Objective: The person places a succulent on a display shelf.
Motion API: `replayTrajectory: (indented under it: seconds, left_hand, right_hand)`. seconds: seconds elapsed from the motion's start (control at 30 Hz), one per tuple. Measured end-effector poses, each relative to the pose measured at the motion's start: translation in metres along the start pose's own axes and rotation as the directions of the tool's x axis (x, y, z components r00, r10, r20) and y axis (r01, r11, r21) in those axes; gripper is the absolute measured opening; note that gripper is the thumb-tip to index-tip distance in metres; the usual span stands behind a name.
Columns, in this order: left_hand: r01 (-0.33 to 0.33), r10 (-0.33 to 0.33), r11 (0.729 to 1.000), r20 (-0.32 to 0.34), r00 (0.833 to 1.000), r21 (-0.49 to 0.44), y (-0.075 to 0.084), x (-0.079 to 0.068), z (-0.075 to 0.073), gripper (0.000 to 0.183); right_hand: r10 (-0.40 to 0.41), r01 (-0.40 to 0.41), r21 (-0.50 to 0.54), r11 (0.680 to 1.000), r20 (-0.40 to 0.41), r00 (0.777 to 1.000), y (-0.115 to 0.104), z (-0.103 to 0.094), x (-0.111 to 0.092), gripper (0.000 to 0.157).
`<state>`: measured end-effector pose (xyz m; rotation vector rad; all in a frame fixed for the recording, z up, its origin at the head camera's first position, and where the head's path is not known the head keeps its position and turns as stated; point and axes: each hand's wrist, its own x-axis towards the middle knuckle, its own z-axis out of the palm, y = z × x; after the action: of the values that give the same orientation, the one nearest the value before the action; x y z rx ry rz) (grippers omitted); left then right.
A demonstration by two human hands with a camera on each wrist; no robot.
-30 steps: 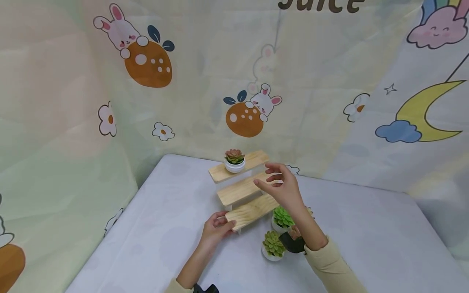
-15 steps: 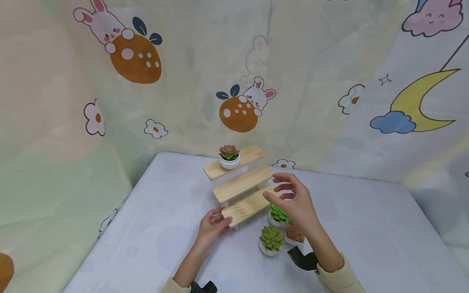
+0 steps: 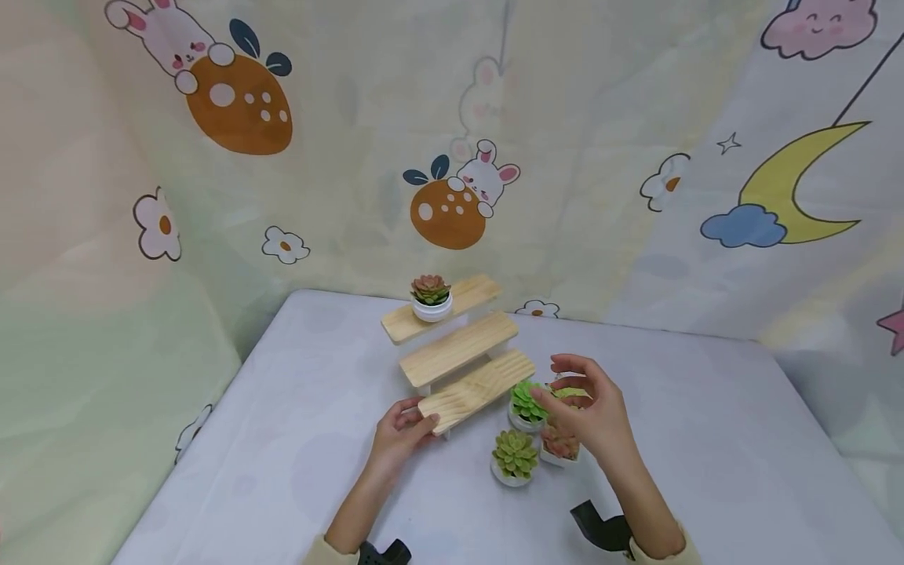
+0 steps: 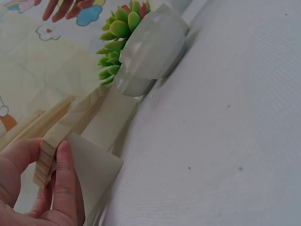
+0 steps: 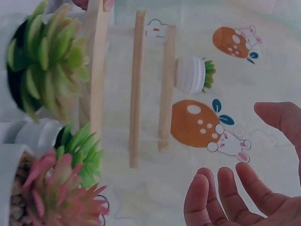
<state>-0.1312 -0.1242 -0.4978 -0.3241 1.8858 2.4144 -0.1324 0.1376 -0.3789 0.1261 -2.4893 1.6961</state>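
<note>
A small three-step display stand with pale wooden boards and white supports stands on the table. My left hand pinches the left end of its lowest board between thumb and fingers, as the left wrist view also shows. A reddish-green succulent in a round white pot sits on the top board, left of its middle. My right hand is raised with thumb and fingers apart, holding nothing. Around and below it stand a bright green succulent, a pinkish succulent and a yellow-green succulent, all in white pots. Another plant is partly hidden behind the right hand.
A pale cloth covers the table. Behind it hangs a printed backdrop with rabbits, fruit and a moon. Black camera mounts sit on both wrists.
My right hand has moved right and down, away from the stand to over the potted succulents. My left hand keeps its grip on the lowest board. The head view has shifted slightly.
</note>
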Motion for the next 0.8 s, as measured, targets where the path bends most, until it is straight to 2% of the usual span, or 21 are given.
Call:
replayTrajectory:
  seconds: [0.33,0.63,0.8]
  left_hand:
    - [0.017,-0.017,1.0,-0.022,1.0,0.001,0.002,0.0,0.002,0.05]
    - [0.023,-0.023,1.0,-0.016,1.0,-0.012,0.001,0.0,0.002,0.051]
    - [0.027,-0.027,1.0,-0.02,0.999,-0.002,0.001,0.0,0.002,0.052]
  right_hand:
    - [0.096,-0.098,-0.04,0.994,-0.036,0.995,0.021,-0.009,-0.018,0.053]
    - [0.242,-0.248,-0.1,0.964,-0.068,0.968,0.049,-0.015,-0.028,0.062]
    - [0.29,-0.292,-0.102,0.951,-0.032,0.957,0.068,-0.016,-0.033,0.067]
